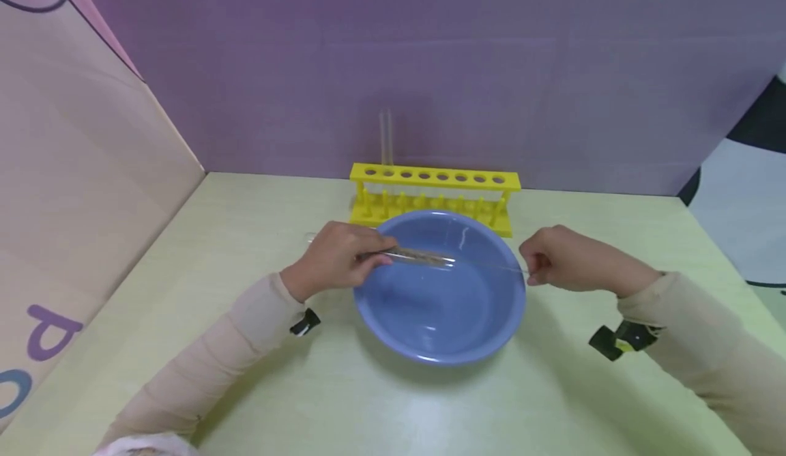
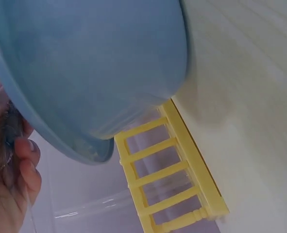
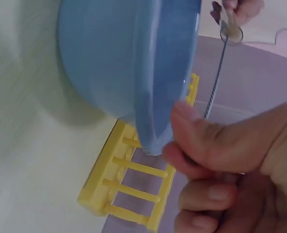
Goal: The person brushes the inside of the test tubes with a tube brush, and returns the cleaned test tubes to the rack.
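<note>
A clear glass test tube (image 1: 451,263) lies nearly level above the blue basin (image 1: 442,312), gripped by my left hand (image 1: 338,254). Inside it sits the bristle head of a test tube brush (image 1: 414,256). The brush's thin twisted wire handle (image 3: 216,80) comes out of the tube's mouth (image 3: 232,35) and runs to the right. My right hand (image 1: 568,259) pinches the far end of that wire between thumb and forefinger, its other fingers curled. In the left wrist view, fingers (image 2: 29,170) wrap the tube, partly behind the basin's rim.
Behind the basin stands a yellow test tube rack (image 1: 436,177) with a row of holes and pegs. One upright clear test tube (image 1: 385,135) is in its left part. A purple panel (image 1: 430,67) rises at the table's (image 1: 245,374) back edge, and a pale printed panel (image 1: 67,169) at the left.
</note>
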Demonstrator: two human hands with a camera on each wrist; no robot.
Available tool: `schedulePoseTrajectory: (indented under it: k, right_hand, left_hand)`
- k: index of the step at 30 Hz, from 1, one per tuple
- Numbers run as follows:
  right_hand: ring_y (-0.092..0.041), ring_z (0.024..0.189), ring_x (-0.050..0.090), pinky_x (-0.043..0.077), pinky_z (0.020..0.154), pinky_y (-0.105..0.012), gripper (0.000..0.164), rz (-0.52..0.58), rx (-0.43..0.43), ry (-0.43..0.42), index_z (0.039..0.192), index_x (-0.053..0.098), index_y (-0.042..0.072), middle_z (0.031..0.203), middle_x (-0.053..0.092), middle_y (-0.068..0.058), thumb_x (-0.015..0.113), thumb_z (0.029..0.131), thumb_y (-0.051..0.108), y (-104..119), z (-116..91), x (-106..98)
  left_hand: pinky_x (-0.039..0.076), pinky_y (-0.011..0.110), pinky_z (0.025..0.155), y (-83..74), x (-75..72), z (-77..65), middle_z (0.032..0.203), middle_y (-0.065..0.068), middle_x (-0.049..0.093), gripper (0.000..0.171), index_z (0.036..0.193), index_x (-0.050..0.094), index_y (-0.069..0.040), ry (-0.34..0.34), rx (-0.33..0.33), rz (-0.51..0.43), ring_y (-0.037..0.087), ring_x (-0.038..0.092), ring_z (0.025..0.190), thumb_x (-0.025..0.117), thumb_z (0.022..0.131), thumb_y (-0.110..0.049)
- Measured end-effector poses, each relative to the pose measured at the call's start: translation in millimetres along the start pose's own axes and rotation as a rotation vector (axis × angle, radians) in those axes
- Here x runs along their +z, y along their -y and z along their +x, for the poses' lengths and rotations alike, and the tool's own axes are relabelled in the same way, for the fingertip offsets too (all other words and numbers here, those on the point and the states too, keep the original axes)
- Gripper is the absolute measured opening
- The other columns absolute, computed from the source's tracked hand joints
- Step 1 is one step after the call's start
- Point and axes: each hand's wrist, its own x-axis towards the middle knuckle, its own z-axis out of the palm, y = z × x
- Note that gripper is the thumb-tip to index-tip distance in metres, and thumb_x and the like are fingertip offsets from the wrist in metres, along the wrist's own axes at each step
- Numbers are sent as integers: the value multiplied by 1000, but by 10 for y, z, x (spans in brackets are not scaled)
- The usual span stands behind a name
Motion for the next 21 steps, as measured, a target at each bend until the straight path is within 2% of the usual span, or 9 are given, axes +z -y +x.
schedulePoseTrajectory:
  k: [7,13,17,21]
  right_hand:
    - [-4,53,40,38,55,-22,34,129,-7,130,60,47,13,55,41,10,74,76,-1,-123,-5,-36]
    - [-4,54,40,36,55,-21,29,233,-1,195,63,49,11,57,42,9,73,78,4,-163,-23,-58]
    - [-5,54,41,37,55,-22,30,203,10,186,63,49,11,57,42,9,73,78,3,-148,-31,-63]
    - [-7,55,42,39,55,-23,30,117,25,134,63,49,12,57,40,8,74,78,1,-128,-50,-53]
  left_hand:
    - [46,22,54,30,10,-17,84,3,72,22,98,74,-4,-43,56,-5,9,62,62,76,78,-14]
    - [50,24,58,57,3,-28,87,3,73,23,98,74,-4,-54,64,-25,12,67,71,77,77,-12]
    - [48,23,57,57,-12,-33,86,3,73,22,98,74,-5,-23,42,-32,10,66,71,77,78,-13]
    - [43,20,52,51,-34,-36,86,2,73,24,101,74,-4,23,-19,-68,6,60,61,76,79,-13]
